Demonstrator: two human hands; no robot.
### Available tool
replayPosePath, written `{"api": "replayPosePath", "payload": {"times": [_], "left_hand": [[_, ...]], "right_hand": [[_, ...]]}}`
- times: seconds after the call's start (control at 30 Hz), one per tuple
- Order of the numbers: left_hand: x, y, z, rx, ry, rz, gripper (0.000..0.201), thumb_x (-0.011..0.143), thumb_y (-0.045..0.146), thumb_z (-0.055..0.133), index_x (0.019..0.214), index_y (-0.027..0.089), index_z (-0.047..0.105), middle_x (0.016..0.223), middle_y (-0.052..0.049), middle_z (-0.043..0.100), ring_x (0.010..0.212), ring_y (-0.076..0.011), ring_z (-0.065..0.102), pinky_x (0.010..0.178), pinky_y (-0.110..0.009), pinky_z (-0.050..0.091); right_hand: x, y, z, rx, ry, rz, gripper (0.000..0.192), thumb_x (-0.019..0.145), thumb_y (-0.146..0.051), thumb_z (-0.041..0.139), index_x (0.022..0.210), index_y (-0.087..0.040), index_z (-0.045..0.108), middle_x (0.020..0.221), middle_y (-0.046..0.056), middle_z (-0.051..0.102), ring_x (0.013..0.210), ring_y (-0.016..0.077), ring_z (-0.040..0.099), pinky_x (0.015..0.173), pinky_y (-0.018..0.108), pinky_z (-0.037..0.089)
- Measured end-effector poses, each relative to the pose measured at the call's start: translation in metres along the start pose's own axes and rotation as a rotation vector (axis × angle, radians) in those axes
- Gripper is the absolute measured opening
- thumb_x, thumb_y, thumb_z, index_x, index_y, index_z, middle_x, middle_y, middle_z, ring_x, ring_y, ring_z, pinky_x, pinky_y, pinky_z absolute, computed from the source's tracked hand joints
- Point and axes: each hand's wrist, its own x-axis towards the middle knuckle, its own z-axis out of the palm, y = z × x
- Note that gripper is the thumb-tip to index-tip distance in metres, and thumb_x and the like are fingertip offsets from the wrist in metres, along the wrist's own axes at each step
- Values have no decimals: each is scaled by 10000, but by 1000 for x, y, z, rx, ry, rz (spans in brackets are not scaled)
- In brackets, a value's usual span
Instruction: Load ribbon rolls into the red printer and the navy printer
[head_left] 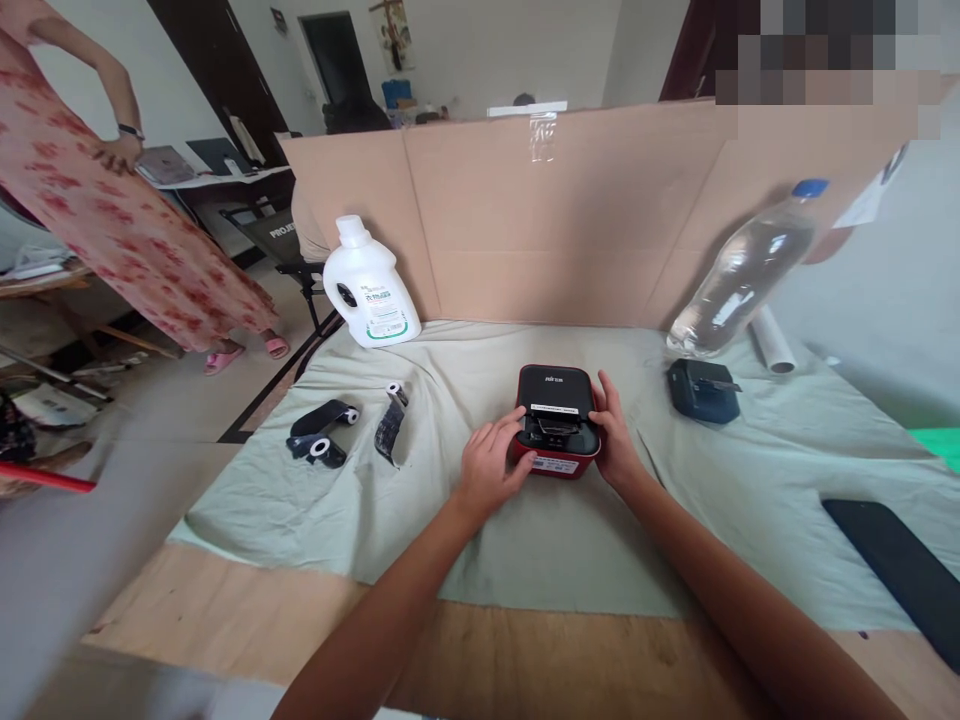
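Small red-and-black printer [556,418] sits mid-worktop on the pale cloth [465,520]. Left hand [491,465] cups its 9 o'clock side, fingers over the front slot; right hand [615,435] braces 3 o'clock. Both grips wrap the casing, neither lifting. Best held steady, thumbs off the label exit. White jug [370,285] at 10 o'clock, clear bottle [742,270] at 2. Cardboard screen [570,210] behind; a person stands far left.
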Motion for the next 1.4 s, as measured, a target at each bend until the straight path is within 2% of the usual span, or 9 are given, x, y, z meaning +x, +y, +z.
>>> {"api": "replayPosePath", "payload": {"times": [0.27, 0.4, 0.53, 0.63, 0.73, 1.1, 1.23, 1.3, 1.4], "left_hand": [[4, 4, -1, 16, -7, 20, 281, 919, 355, 577, 1155, 203, 585, 1320, -103, 677, 1032, -243, 671, 853, -391, 497], [13, -16, -31, 104, 13, -9, 275, 968, 345, 510, 1193, 214, 600, 1278, -89, 694, 1054, -235, 655, 929, -384, 483], [33, -70, -86, 488, 68, -451, 328, 945, 374, 533, 1207, 205, 635, 1244, -126, 690, 1182, -312, 603, 998, -427, 461], [51, -110, -112, 601, -158, -863, 519, 865, 449, 632, 1329, 215, 611, 1237, -157, 691, 1157, -362, 625, 922, -442, 502], [60, -127, -118, 591, -297, -969, 482, 862, 385, 633, 1329, 267, 638, 1209, -137, 714, 1121, -334, 662, 878, -388, 515], [-8, -84, -155, 644, -322, -837, 424, 862, 339, 647, 1277, 268, 700, 1082, -106, 764, 1045, -306, 703, 877, -350, 532], [-2, -54, -134, 546, -120, -603, 455, 891, 365, 656, 1323, 224, 672, 1216, -128, 730, 1162, -321, 662, 993, -415, 510], [8, -34, -106, 237, -82, -509, 430, 938, 444, 600, 1290, 216, 696, 1169, -106, 754, 1062, -279, 711, 949, -380, 547], [22, -9, -55, -299, -195, -441, 492, 959, 488, 557, 1343, 197, 658, 1233, -72, 734, 1007, -234, 734, 876, -339, 588]], "right_hand": [[4, 10, -8, -58, -63, -52, 859, 774, -370, 555, 1576, -375, 249, 1586, -11, 434, 1463, 230, 410, 1194, 456, 366], [3, 21, -7, -55, -41, -94, 809, 815, -502, 541, 1569, -358, 287, 1607, 0, 404, 1474, 252, 395, 1190, 475, 371], [2, 23, -5, 8, -23, -79, 791, 798, -523, 591, 1536, -386, 341, 1610, -4, 400, 1477, 272, 389, 1197, 504, 348], [2, 21, -5, 56, -18, -71, 774, 789, -488, 615, 1516, -393, 367, 1603, -11, 409, 1480, 273, 381, 1221, 527, 292], [2, 22, -7, 54, -28, -74, 752, 808, -463, 603, 1518, -404, 361, 1600, -20, 411, 1486, 270, 370, 1230, 549, 258], [1, 22, -13, -40, -15, -79, 668, 862, -453, 597, 1501, -417, 406, 1593, -19, 433, 1475, 265, 400, 1204, 528, 348], [-21, 16, -29, -46, -74, -40, 634, 853, -520, 637, 1460, -421, 483, 1597, -33, 425, 1505, 294, 339, 1244, 550, 265], [-35, 15, -34, -117, -140, -57, 718, 781, -498, 746, 1452, -410, 508, 1606, -41, 403, 1525, 320, 284, 1269, 544, 196], [-45, 17, -27, -284, -144, -118, 944, 659, -377, 879, 1501, -404, 452, 1619, -45, 374, 1534, 347, 251, 1284, 553, 126]]}}
